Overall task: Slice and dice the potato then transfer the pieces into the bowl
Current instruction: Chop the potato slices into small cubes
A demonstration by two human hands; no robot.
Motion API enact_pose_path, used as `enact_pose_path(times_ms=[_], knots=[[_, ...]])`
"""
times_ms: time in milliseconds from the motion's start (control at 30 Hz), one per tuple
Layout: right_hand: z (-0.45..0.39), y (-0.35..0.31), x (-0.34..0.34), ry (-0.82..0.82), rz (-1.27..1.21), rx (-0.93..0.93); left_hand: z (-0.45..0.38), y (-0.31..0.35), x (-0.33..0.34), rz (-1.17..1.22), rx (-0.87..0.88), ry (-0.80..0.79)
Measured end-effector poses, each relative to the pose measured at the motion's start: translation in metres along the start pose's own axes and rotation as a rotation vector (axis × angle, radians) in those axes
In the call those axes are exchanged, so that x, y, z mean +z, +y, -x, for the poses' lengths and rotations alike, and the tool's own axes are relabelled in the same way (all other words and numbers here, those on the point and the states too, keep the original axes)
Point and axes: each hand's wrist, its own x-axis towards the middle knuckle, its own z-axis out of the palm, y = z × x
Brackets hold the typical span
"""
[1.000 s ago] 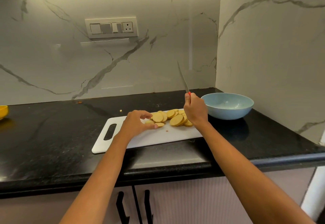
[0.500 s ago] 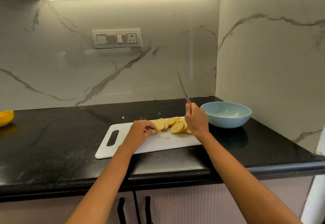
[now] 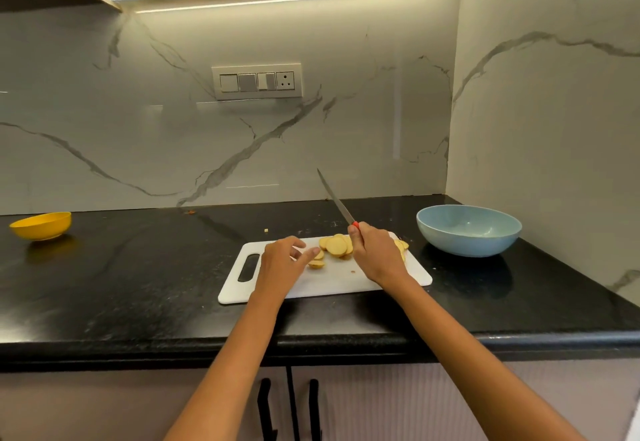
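A white cutting board [image 3: 332, 281] is lying on the black countertop [image 3: 138, 284], its handle slot pointing toward nine o'clock. Round potato slices [image 3: 336, 246] are sitting in an overlapping heap on the board's far half, with a couple of smaller slices lying loose at about seven o'clock from the heap. The left hand [image 3: 282, 260] is resting over the middle of the board, fingers loosely bent, thumb and forefinger reaching toward three o'clock and ending just beside the loose slices; whether they are actually touching one cannot be told. The right hand [image 3: 375, 255] is wrapping its fingers round the red handle of a knife [image 3: 334, 197], whose narrow blade is pointing up and away toward eleven o'clock, clear of the board. More slices are showing at the three o'clock side of that hand. A pale blue bowl [image 3: 469, 229] is standing on the countertop at two o'clock from the board, near but apart from it. A yellow bowl [image 3: 41, 225] is sitting tilted far off at nine o'clock. A switch plate [image 3: 257, 81] is sitting on the marble wall at twelve o'clock.
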Motion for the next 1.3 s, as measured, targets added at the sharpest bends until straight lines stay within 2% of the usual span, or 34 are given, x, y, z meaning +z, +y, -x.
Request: enact_pose_path(times_ms=[300, 533, 733, 967, 1300], knots=[[0.001, -0.005, 0.007, -0.095, 0.058, 0.055, -0.001, -0.003, 0.002, 0.021, 0.041, -0.204], [0.011, -0.022, 0.01, -0.146, 0.109, 0.045, -0.002, -0.012, -0.005, 0.019, -0.062, -0.087], [0.016, -0.047, 0.02, -0.295, 0.185, 0.057, 0.001, -0.015, -0.01, 0.009, -0.085, -0.057], [0.029, -0.051, 0.016, -0.291, 0.267, 0.048, 0.001, -0.013, -0.008, -0.013, -0.127, -0.057], [0.032, -0.054, 0.015, -0.287, 0.243, 0.088, -0.004, -0.009, -0.005, 0.001, -0.205, -0.093]])
